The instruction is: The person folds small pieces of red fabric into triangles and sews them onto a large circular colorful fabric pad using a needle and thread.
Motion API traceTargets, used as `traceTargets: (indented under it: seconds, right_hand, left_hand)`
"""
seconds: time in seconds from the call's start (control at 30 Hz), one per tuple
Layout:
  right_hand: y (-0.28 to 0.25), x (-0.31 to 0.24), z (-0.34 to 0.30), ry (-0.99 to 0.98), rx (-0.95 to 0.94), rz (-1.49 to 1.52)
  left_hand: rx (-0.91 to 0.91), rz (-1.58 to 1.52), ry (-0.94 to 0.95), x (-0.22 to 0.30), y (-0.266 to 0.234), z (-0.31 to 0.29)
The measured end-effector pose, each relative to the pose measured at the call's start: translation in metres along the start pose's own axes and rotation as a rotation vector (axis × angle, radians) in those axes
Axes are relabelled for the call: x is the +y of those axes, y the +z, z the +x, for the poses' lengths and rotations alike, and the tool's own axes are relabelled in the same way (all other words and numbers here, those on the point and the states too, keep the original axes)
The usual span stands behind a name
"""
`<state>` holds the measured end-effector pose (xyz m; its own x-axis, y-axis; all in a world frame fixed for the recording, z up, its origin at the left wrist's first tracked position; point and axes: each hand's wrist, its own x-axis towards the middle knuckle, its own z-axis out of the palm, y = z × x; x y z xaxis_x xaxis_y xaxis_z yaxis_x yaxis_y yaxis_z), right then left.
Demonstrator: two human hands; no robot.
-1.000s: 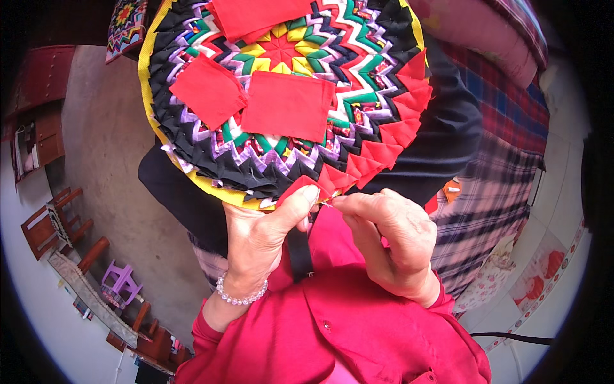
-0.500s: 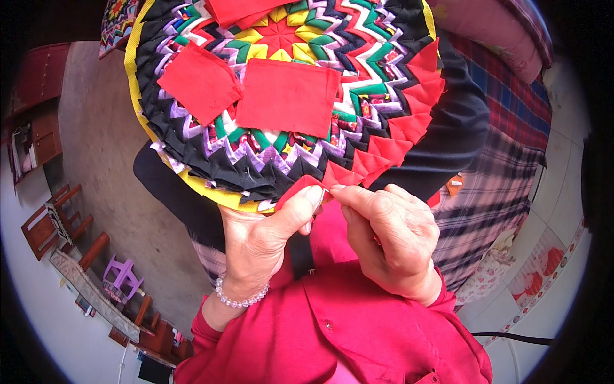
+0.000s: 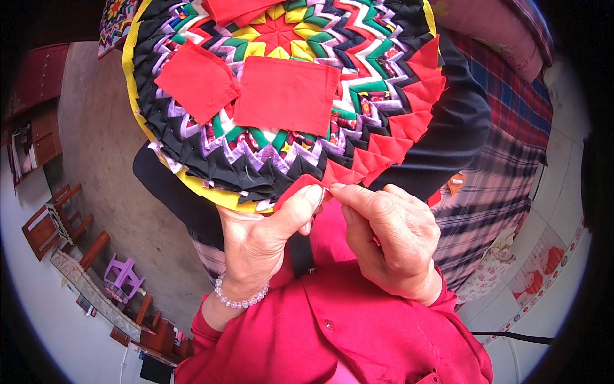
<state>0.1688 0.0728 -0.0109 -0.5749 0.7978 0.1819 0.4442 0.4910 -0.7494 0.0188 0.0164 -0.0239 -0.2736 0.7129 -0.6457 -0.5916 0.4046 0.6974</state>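
A round patchwork piece (image 3: 377, 70) lies across my lap, with zigzag rings of folded cloth around a red and yellow star and a yellow rim. Red folded points line its right side. On its near edge, my left hand (image 3: 252, 246) is closed, thumb on top of a folded red patch (image 3: 295, 189) and fingers beneath the rim. My right hand (image 3: 396, 243) pinches at that patch's right corner, beside the left thumb. What sits between its fingertips is too small to make out. Loose red cloth squares (image 3: 286, 96) rest on top of the piece.
Plaid cloth (image 3: 486, 185) covers the seat at my right, with a small orange scrap (image 3: 456, 183) on it. To the left, a purple stool (image 3: 123, 276) and wooden furniture (image 3: 48, 221) stand by the concrete floor (image 3: 96, 153). Another patterned patchwork piece (image 3: 116, 24) shows at the upper left.
The patchwork piece and the loose squares on it have shifted very slightly to the left. Both hands keep nearly the same place and grip.
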Motion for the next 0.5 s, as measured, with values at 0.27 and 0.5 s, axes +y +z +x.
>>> traceTargets:
  seconds: [0.27, 0.5]
  right_hand:
    - [-0.0010, -0.0029, 0.0019, 0.025, -0.016, 0.010]
    - [-0.0003, 0.0005, 0.0001, 0.018, -0.073, -0.020]
  left_hand:
    - [-0.001, -0.009, 0.010, 0.0019, 0.0021, -0.0008]
    - [-0.003, 0.195, 0.113, -0.0015, 0.0008, -0.0039]
